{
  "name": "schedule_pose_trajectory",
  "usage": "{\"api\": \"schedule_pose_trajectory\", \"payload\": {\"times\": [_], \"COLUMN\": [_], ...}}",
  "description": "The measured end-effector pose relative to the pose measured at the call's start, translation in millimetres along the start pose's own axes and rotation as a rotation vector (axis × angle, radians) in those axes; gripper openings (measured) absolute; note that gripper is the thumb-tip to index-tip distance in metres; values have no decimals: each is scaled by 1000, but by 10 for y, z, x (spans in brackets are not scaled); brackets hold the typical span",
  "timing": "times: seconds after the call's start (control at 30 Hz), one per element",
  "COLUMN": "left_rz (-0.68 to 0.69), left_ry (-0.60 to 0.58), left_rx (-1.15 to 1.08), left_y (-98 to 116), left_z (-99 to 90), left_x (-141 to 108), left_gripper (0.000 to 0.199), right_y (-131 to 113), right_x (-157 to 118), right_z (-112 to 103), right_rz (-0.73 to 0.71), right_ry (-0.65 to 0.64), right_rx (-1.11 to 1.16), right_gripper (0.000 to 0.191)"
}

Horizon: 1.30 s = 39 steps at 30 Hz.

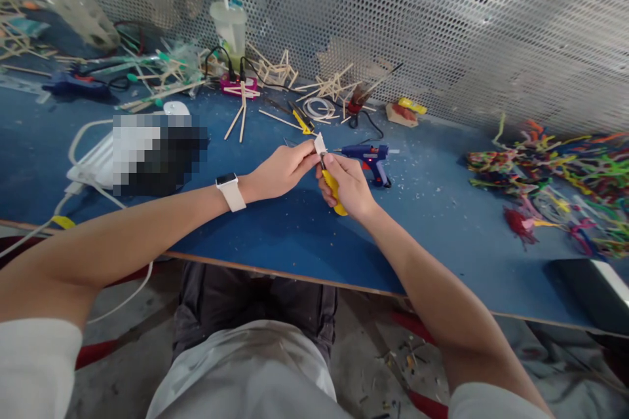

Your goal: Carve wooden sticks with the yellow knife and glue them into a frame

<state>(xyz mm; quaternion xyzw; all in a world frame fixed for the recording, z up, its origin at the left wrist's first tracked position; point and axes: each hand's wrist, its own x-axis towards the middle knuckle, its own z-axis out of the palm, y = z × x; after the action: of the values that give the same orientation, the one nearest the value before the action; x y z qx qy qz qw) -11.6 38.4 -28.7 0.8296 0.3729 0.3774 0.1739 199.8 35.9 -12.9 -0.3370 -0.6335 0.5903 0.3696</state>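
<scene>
My right hand (350,186) is wrapped round a yellow utility knife (330,182), its dark metal nose pointing up and away from me. Beyond that nose stands a small pale flat piece (320,143) with a slanted top edge; I cannot tell whether it is the shining blade or a separate scrap. The fingertips of my left hand (282,169) are pinched together against the pale piece, and what they grip is unclear. Just right of my hands, a blue hot glue gun (371,160) lies on the blue table (275,236).
Thin wooden stick frames (329,86) lie along the perforated metal wall (314,13). Behind my hands is another yellow cutter (301,120). A pink power block (238,86) sits by a drink cup (230,29). Colourful pipe cleaners (565,177) are heaped right, a white cable (93,124) left.
</scene>
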Motion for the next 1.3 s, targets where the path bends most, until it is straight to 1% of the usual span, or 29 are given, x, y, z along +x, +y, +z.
{"api": "schedule_pose_trajectory", "payload": {"times": [0.13, 0.33, 0.43, 0.6, 0.8, 0.87, 0.97, 1.03, 1.17, 1.3], "left_rz": [-36, -59, -101, -115, -170, -176, -129, -104, -80, -44], "left_ry": [13, 51, 53, 30, -35, -54, -44, -44, -94, -118], "left_rx": [-66, -153, -231, -319, -517, -499, -423, -385, -305, -260], "left_y": [41, 105, 119, 91, 54, 68, 113, 142, 133, 56], "left_z": [-8, -17, -11, 27, 93, 86, 40, 3, -37, -20], "left_x": [15, 32, 8, -26, -8, -8, -10, -10, 0, 10], "left_gripper": [33, 39, 36, 29, 21, 18, 13, 14, 25, 42], "right_y": [19, 19, 14, 5, -20, -22, -26, -33, -42, -28], "right_x": [9, 8, 9, 30, 29, 23, 18, 19, 25, 34], "right_z": [1, 25, 16, -50, -118, -126, -133, -139, -154, -163], "right_rz": [-8, -43, -67, -59, -24, -29, -44, -46, -30, -6], "right_ry": [23, 69, 75, 54, -31, -52, -79, -85, -96, -94], "right_rx": [-6, -32, -76, -110, -126, -144, -168, -178, -185, -152], "right_gripper": [65, 65, 66, 66, 67, 66, 65, 64, 64, 64]}}
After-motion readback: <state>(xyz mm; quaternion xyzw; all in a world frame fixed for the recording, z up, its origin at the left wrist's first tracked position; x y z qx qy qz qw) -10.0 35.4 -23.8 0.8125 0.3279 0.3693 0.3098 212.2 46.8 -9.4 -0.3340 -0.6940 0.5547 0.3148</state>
